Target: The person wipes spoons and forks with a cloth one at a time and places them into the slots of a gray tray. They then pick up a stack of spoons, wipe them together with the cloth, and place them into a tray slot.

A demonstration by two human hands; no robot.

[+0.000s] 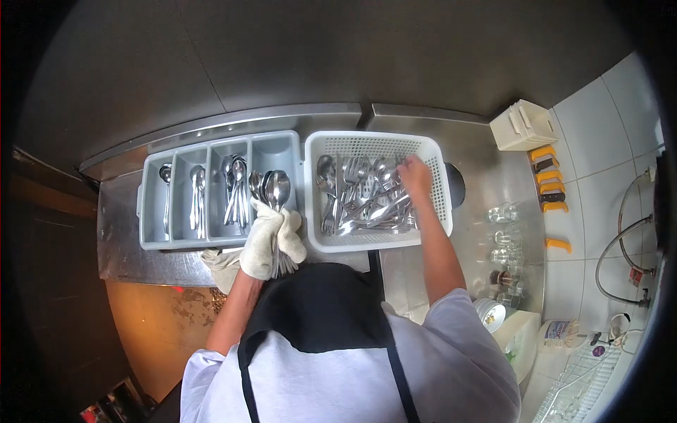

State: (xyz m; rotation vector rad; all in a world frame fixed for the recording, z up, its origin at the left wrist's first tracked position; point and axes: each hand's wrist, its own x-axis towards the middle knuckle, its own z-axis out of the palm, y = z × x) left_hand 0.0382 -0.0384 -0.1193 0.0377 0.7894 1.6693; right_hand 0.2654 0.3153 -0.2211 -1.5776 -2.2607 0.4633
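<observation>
A bunch of spoons (276, 189) stands bowls up in my left hand (265, 241), which wears a white cloth glove and is closed round the handles. My bare right hand (416, 176) reaches into the right part of a white perforated basket (317, 243). Its fingers are bent down at the mixed forks and spoons (363, 201) there; what they pinch is too small to make out. Left of the basket lies a grey divided tray (147, 211). Spoons (198, 201) and other cutlery lie in its three left compartments; the rightmost shows none.
Several glasses (504, 236) stand on the steel counter (472, 211) at the right, with white bowls (490, 314) nearer me. Cream containers (523, 125) are at the back right, beside yellow holders (550, 176) along the wall. A cloth (222, 268) lies below the grey tray.
</observation>
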